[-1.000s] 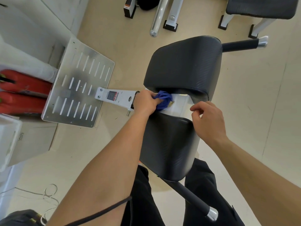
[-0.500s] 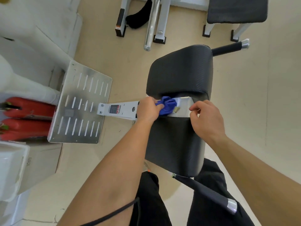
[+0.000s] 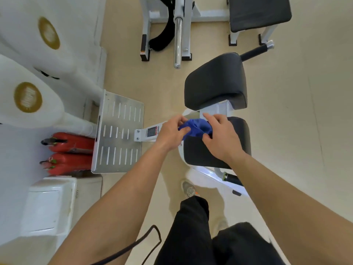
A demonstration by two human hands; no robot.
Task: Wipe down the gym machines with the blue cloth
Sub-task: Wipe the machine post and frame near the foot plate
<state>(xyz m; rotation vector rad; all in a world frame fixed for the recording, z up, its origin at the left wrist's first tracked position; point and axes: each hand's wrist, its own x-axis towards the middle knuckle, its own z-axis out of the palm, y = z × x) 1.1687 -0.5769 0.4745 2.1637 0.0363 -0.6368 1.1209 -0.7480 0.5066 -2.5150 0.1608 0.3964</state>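
Note:
The blue cloth (image 3: 196, 128) is bunched up between both my hands, above the gap between the machine's two black pads. My left hand (image 3: 171, 133) pinches its left end with thumb and fingers. My right hand (image 3: 222, 135) grips its right side, fingers curled over it. Beyond the hands is the black back pad (image 3: 215, 81); the black seat pad (image 3: 202, 152) lies under them. A white metal frame bracket (image 3: 219, 108) shows between the pads.
A perforated metal footplate (image 3: 119, 132) sits left of the machine, joined by a white bar with a label (image 3: 151, 131). Two red cylinders (image 3: 70, 152) lie by the wall. Another white machine with a chrome bar (image 3: 178, 31) and a black bench (image 3: 257, 12) stand ahead.
My right hand moved from the seat pad's edge onto the cloth, so both hands now hold it. I have stood back; the view rose and the cloth lifted off the white bracket.

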